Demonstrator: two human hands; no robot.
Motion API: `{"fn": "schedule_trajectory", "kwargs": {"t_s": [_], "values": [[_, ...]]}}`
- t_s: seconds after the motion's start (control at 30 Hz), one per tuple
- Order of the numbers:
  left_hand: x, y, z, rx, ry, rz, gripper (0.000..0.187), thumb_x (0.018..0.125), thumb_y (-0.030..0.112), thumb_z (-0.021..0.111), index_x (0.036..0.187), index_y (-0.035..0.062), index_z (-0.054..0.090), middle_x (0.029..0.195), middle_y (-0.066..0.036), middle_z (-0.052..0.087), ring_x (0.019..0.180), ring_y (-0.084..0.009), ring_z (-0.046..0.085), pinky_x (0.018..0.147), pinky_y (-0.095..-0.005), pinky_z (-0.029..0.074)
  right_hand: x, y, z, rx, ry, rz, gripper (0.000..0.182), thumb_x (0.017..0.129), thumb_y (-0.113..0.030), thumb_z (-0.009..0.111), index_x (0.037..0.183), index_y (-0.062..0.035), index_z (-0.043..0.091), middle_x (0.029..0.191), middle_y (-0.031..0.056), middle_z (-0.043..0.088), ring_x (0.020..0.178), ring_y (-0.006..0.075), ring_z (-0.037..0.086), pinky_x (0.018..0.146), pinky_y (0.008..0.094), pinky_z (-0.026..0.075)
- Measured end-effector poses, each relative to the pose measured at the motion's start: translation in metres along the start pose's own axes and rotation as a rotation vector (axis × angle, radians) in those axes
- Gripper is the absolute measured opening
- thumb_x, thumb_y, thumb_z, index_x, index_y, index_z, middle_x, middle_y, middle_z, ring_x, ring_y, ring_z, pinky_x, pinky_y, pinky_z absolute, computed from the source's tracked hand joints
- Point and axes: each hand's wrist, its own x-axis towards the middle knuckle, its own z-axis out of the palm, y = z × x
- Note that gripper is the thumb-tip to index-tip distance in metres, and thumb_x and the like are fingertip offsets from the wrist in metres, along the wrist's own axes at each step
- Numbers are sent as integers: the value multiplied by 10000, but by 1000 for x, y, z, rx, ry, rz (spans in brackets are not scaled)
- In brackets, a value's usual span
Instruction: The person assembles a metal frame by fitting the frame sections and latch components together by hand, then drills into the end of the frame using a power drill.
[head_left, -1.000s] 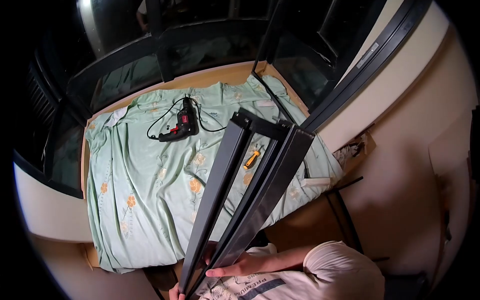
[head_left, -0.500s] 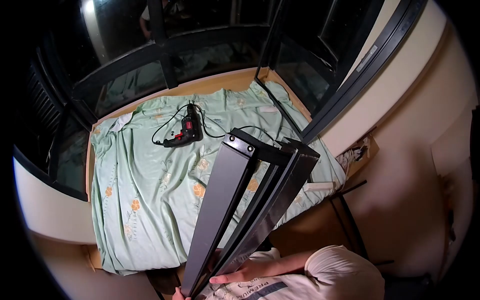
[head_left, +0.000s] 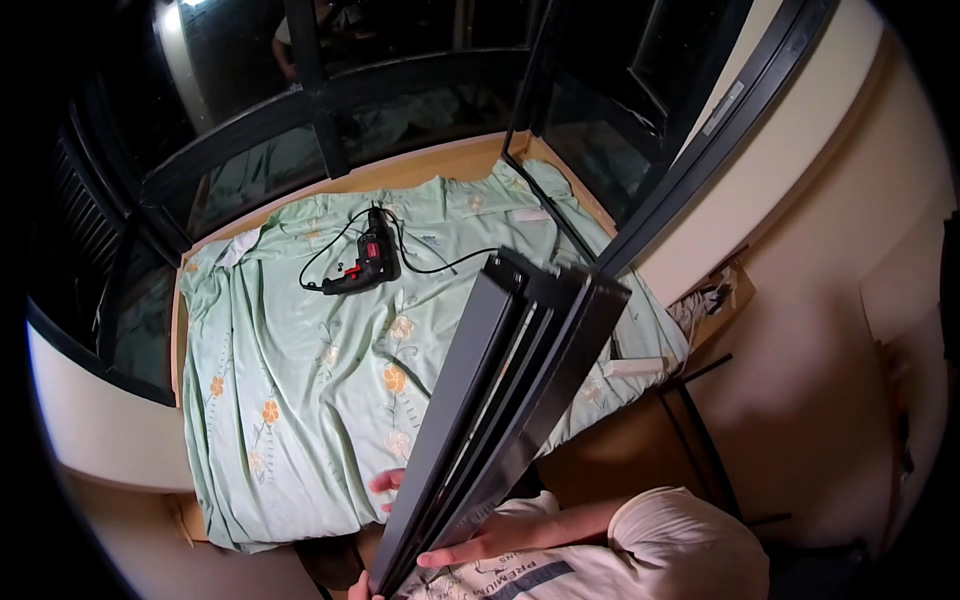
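A bundle of long dark-grey metal frame bars (head_left: pixel 470 400) stands tilted in front of me, its upper end over the bed-like cloth surface. Black end parts (head_left: pixel 545 275) bridge the bars at the top, and a narrow slot runs between them. My right hand (head_left: pixel 470 545) reaches across from the right; its thumb lies on the near side of the bars and its fingertips come out past their left edge. Low at the bottom edge of the view, my left hand (head_left: pixel 362 586) holds the lower end, mostly cut off or hidden.
A black and red corded power drill (head_left: pixel 370 258) lies on the pale green flowered cloth (head_left: pixel 290 340). A white block (head_left: pixel 635 367) sits at the cloth's right edge. Dark-framed windows (head_left: pixel 420 125) enclose the far side. An open box (head_left: pixel 715 300) with small items is at right.
The bars have turned, their upper left end shifting right, so the gap between them looks narrower. My right fingertips now show beyond the left bar.
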Motion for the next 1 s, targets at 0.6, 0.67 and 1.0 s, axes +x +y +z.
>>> {"fn": "schedule_trajectory", "kwargs": {"t_s": [0.6, 0.67, 1.0], "values": [[145, 300, -78, 140, 402, 544, 638, 907, 528, 545, 1045, -88, 644, 984, -237, 630, 903, -333, 652, 772, -380, 504, 18, 6, 5, -34, -167, 55, 314, 959, -88, 697, 1246, -24, 586, 1199, 36, 574, 1142, 137, 534, 1008, 310, 413], [166, 377, -93, -6, 416, 681, 797, 910, 659, 491, 1109, -102, 618, 976, -229, 612, 882, -325, 632, 774, -373, 504, 17, 18, 3, -153, -243, 115, 367, 952, -85, 708, 1291, -36, 577, 1202, 40, 599, 1161, 148, 547, 1022, 319, 422], [204, 483, -90, -306, -22, 850, 408, 985, 301, 645, 1145, -27, 462, 760, -160, 551, 619, -320, 514, 600, -365, 440, 5, 27, -12, -345, -74, 401, 525, 890, -278, 814, 1313, -43, 611, 1326, 112, 626, 1228, 221, 576, 1039, 364, 464]]}}
